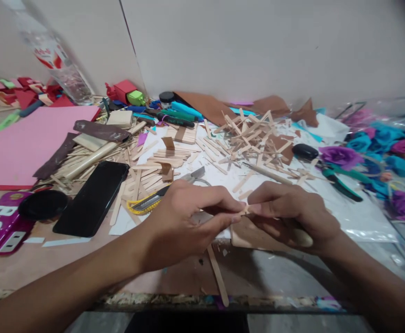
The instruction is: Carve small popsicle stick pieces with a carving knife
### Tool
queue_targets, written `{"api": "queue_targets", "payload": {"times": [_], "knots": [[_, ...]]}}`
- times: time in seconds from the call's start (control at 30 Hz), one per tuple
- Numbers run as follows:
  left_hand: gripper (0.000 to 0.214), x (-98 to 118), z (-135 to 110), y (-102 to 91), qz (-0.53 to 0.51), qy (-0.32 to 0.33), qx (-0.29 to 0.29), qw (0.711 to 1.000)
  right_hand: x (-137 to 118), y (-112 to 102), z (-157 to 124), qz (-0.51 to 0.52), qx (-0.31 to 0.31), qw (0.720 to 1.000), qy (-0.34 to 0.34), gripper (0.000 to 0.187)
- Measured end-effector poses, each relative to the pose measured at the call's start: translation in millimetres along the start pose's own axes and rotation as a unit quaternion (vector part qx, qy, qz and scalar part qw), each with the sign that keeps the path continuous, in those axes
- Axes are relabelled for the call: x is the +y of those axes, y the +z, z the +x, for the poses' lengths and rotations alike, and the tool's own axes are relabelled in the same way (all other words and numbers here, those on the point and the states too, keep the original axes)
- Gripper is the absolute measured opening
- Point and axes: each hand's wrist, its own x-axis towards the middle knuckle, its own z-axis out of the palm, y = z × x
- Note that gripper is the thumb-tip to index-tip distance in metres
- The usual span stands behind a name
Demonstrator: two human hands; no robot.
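My left hand is closed in a pinch on a small piece of wooden stick in front of my chest. My right hand meets it there, its thumb and finger at the piece's other side. A tool with a rounded wooden handle runs through my right palm; its working end is mostly hidden by the fingers. Beneath the hands lie a wooden board and a loose popsicle stick. Behind my left hand rests a yellow utility knife with its blade out.
A black phone and a magenta power strip lie left. Popsicle sticks and a heap of cut stick pieces cover white paper. Green-handled pliers and paper flowers are right. A plastic bottle leans against the wall.
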Motion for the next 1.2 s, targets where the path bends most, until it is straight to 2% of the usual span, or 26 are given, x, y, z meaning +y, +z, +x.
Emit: {"api": "queue_targets", "payload": {"times": [0.1,0.2,0.27,0.37,0.43,0.53,0.67,0.87,1.07,1.2], "knots": [[0.01,0,1,0.6,-0.034,-0.023,0.002,0.999,4,-5,-2,-0.058,0.003,0.996,-0.072,0.018],[0.011,-1,3,2.6,-0.113,-0.087,-0.02,0.99,8,-8,-2,-0.121,0.015,0.987,-0.103,0.021],[0.014,-1,4,4.1,-0.195,-0.148,-0.038,0.969,10,-8,-1,-0.13,0.033,0.984,-0.12,0.021],[0.024,-1,7,6.0,-0.309,-0.235,-0.046,0.92,12,-7,1,-0.13,0.047,0.981,-0.136,0.023],[0.029,-1,9,7.2,-0.345,-0.265,-0.053,0.899,12,-6,2,-0.135,0.047,0.98,-0.138,0.024],[0.033,-2,10,9.0,-0.376,-0.268,-0.073,0.884,11,-7,2,-0.142,0.049,0.98,-0.133,0.025],[0.035,-4,9,10.7,-0.376,-0.276,-0.08,0.881,11,-7,2,-0.158,0.042,0.978,-0.132,0.021],[0.027,1,11,9.2,-0.369,-0.338,-0.039,0.865,15,-2,3,-0.17,0.041,0.977,-0.12,0.015],[0.015,-7,13,10.5,-0.336,-0.321,-0.048,0.884,14,-3,7,-0.164,0.025,0.98,-0.11,0.014],[0.026,-12,11,15.8,-0.343,-0.354,-0.056,0.868,11,-5,12,-0.112,0.072,0.987,-0.089,0.014]]}}
